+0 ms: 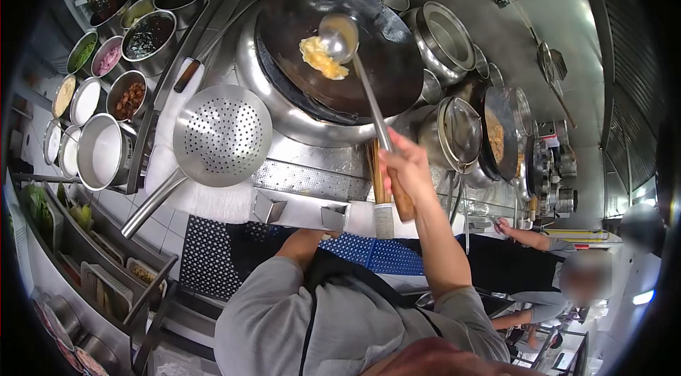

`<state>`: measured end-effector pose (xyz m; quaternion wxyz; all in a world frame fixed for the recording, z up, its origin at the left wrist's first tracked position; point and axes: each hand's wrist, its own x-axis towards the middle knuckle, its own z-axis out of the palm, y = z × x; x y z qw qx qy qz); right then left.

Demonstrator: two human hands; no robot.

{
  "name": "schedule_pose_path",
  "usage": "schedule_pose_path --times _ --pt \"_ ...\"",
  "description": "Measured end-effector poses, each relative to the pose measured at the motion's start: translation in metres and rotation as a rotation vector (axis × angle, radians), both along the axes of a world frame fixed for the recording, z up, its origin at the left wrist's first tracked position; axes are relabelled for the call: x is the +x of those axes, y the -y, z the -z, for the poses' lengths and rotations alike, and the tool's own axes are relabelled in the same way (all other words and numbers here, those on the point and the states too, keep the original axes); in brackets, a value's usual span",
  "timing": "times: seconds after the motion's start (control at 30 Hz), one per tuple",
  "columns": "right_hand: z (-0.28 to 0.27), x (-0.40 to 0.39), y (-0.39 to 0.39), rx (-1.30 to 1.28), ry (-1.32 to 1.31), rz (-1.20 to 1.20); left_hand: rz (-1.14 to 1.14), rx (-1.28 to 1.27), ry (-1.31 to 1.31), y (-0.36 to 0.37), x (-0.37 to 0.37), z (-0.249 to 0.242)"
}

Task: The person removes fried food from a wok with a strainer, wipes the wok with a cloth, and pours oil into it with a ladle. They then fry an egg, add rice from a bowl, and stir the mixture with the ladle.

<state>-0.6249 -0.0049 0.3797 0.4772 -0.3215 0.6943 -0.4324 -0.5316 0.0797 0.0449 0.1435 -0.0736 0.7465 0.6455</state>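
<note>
My right hand [408, 167] is wrapped round the wooden-handled ladle [371, 96]. The ladle's bowl is inside the big dark wok [383, 42], touching a yellow piece of cooked egg [323, 59] on the wok's left side. My left forearm [301, 245] is bent low in front of my body, and its hand is mostly hidden, with its fingers not made out. A perforated strainer [223, 135] lies on a white cloth [213, 200] left of the wok. Beside my right hand stands a bamboo brush [383, 216].
Metal containers of ingredients [130, 96] stand at the left. More pots [454, 131] and a second wok with food [495, 135] are to the right. A co-worker [528, 262] stands at the right. A tool with a wooden handle [186, 76] rests near the wok's left.
</note>
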Motion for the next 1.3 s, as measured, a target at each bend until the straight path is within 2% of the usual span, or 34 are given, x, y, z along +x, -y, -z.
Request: schedule_pose_path --times 0.17,0.27,0.37,0.4,0.47,0.5,0.6,0.7,0.73,0.8,0.83,0.93,1.03,1.1,1.2,1.3 --pt "0.032 -0.031 0.056 -0.067 -0.275 -0.038 -0.016 -0.050 0.050 0.001 0.006 -0.004" --pt "0.013 -0.020 0.049 0.012 -0.146 -0.112 -0.032 -0.112 0.104 -0.003 0.024 -0.010" --pt "-0.014 -0.016 0.012 0.103 -0.437 -0.355 -0.063 -0.274 0.159 -0.007 0.058 -0.014" --pt "-0.018 -0.019 -0.004 0.054 -0.770 -0.469 -0.079 -0.339 0.179 -0.008 0.073 -0.013" --pt "-0.049 -0.016 -0.031 0.153 -0.903 -0.478 -0.067 -0.403 0.252 0.000 0.112 -0.016" --pt "-0.059 -0.015 -0.045 0.209 -0.971 -0.487 -0.063 -0.450 0.299 0.001 0.135 -0.002" --pt "-0.059 -0.017 -0.081 0.110 -0.914 -0.417 -0.239 -0.444 0.470 0.021 0.205 -0.026" --pt "-0.074 -0.006 -0.093 0.218 -0.353 -0.285 -0.381 -0.389 0.594 0.037 0.262 -0.039" --pt "-0.066 -0.006 -0.087 0.117 -0.311 -0.278 -0.456 -0.385 0.654 0.041 0.278 -0.042" --pt "-0.024 -0.023 -0.057 -0.026 -0.425 -0.287 -0.610 -0.327 0.726 0.047 0.303 -0.049" --pt "-0.016 -0.023 -0.038 -0.013 -0.470 -0.255 -0.632 -0.263 0.755 0.052 0.309 -0.060" --pt "0.002 -0.019 0.011 -0.033 -0.449 -0.106 -0.767 -0.278 0.715 0.053 0.328 -0.038" --pt "0.012 -0.002 0.030 -0.067 -0.156 -0.053 -0.855 -0.185 0.712 0.056 0.332 -0.056" --pt "0.003 0.002 0.002 -0.051 -0.054 -0.109 -0.877 -0.094 0.717 0.056 0.337 -0.078" --pt "-0.010 -0.006 -0.028 0.000 -0.005 -0.127 -0.919 0.252 0.444 0.051 0.353 -0.104" --pt "-0.001 -0.010 -0.025 -0.032 -0.047 -0.053 -0.965 0.473 0.115 0.056 0.341 -0.165"
